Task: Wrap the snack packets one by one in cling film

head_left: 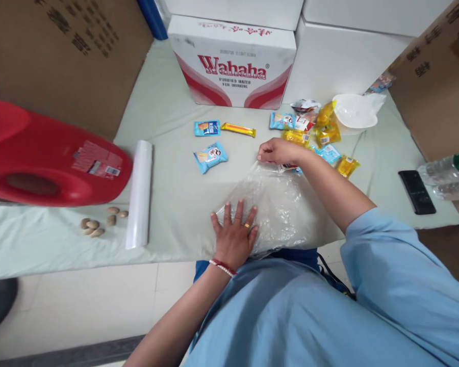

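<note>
A clear plastic bag (286, 209) lies on the cloth-covered table close to my body. My left hand (235, 232) rests flat on its left part, fingers spread. At the far corner of the bag, my right hand (277, 151) pinches the thin film, pulling that corner up a little. Beyond the hands are two blue snack packets (210, 156) and a long yellow snack bar (237, 129). A pile of snacks, with yellow packets (328, 133) and blue ones, lies behind my right hand and is partly hidden by my forearm.
A Wahaha water carton (235, 66) stands at the back. To the left are a red jug (53, 158), a roll of plastic film (139, 193) and several nuts (93, 224). On the right sit a white bowl (357, 109), a black phone (416, 192) and plastic bottles (443, 171).
</note>
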Action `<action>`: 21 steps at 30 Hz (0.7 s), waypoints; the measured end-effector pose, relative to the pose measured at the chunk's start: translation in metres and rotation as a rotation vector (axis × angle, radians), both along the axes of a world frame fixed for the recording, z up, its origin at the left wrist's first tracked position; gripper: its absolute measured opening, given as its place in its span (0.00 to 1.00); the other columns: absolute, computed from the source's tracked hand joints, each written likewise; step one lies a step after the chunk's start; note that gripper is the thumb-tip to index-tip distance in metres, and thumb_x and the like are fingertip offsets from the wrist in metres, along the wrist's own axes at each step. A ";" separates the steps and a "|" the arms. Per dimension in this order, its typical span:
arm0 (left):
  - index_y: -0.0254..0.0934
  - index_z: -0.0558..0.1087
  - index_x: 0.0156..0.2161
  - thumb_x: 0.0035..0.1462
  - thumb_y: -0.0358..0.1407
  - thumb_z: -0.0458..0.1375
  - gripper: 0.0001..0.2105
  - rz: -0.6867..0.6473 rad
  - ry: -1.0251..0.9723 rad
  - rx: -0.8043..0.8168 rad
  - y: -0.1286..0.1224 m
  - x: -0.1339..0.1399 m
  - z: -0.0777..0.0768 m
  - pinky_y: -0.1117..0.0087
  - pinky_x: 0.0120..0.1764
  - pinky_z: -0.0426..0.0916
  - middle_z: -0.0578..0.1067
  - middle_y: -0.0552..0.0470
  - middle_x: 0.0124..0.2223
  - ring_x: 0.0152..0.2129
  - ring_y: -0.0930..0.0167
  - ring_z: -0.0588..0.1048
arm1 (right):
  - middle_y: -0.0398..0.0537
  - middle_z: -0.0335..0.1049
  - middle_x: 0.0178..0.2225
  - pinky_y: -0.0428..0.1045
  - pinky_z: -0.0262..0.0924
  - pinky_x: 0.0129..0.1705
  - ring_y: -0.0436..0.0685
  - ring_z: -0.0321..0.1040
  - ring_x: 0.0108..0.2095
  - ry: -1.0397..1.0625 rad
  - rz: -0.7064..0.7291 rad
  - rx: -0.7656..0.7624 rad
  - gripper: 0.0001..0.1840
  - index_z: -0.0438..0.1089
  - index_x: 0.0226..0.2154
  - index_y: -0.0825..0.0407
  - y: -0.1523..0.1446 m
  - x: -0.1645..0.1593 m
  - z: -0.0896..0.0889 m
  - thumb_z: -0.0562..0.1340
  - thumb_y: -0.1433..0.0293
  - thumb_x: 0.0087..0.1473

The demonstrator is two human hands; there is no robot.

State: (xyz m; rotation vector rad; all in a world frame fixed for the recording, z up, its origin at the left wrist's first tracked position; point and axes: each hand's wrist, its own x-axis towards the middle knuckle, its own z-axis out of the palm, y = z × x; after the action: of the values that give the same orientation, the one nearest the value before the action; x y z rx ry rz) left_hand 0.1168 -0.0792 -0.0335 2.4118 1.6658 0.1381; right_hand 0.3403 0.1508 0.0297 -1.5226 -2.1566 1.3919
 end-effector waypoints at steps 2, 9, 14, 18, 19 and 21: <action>0.51 0.58 0.71 0.70 0.45 0.50 0.26 -0.005 -0.006 0.009 0.000 -0.001 -0.001 0.26 0.64 0.42 0.49 0.46 0.76 0.72 0.43 0.48 | 0.40 0.66 0.25 0.45 0.51 0.32 0.48 0.57 0.26 -0.099 0.066 0.101 0.09 0.74 0.32 0.55 0.010 0.000 0.001 0.64 0.66 0.60; 0.34 0.59 0.71 0.72 0.43 0.44 0.27 0.075 -0.026 0.021 0.008 -0.005 0.003 0.40 0.67 0.49 0.53 0.37 0.75 0.70 0.54 0.56 | 0.58 0.74 0.44 0.51 0.57 0.42 0.60 0.67 0.40 -0.432 -0.047 0.595 0.14 0.76 0.43 0.56 -0.034 -0.027 0.024 0.56 0.67 0.67; 0.36 0.63 0.69 0.73 0.44 0.42 0.27 0.121 -0.065 -0.019 0.026 -0.007 0.012 0.45 0.66 0.54 0.60 0.40 0.73 0.69 0.54 0.58 | 0.61 0.73 0.53 0.58 0.63 0.57 0.66 0.67 0.54 -0.245 0.080 0.609 0.21 0.73 0.55 0.54 -0.157 -0.043 0.001 0.52 0.63 0.71; 0.43 0.59 0.71 0.73 0.46 0.41 0.27 0.135 -0.041 0.009 0.049 -0.016 0.012 0.32 0.67 0.35 0.57 0.44 0.74 0.73 0.51 0.48 | 0.60 0.51 0.72 0.68 0.47 0.72 0.69 0.47 0.73 -0.250 0.103 0.590 0.34 0.56 0.71 0.52 -0.212 -0.027 -0.047 0.57 0.58 0.69; 0.44 0.58 0.72 0.73 0.45 0.40 0.27 0.139 -0.035 0.001 0.055 -0.020 0.011 0.30 0.66 0.31 0.56 0.44 0.74 0.73 0.52 0.47 | 0.58 0.50 0.73 0.69 0.44 0.73 0.67 0.45 0.74 -0.251 0.128 0.581 0.35 0.54 0.72 0.50 -0.218 -0.021 -0.056 0.57 0.57 0.69; 0.42 0.56 0.72 0.73 0.45 0.38 0.27 0.154 -0.026 -0.021 0.065 -0.025 0.009 0.29 0.66 0.29 0.56 0.43 0.74 0.72 0.54 0.50 | 0.55 0.50 0.73 0.67 0.41 0.74 0.65 0.45 0.74 -0.230 0.189 0.567 0.34 0.54 0.72 0.47 -0.225 -0.008 -0.064 0.57 0.57 0.69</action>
State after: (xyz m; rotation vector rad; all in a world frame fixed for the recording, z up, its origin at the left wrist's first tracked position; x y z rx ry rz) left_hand 0.0917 -0.0139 -0.0248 2.2559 1.8307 0.1741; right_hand 0.3323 -0.0738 -0.0346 -1.3264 -2.5822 0.5656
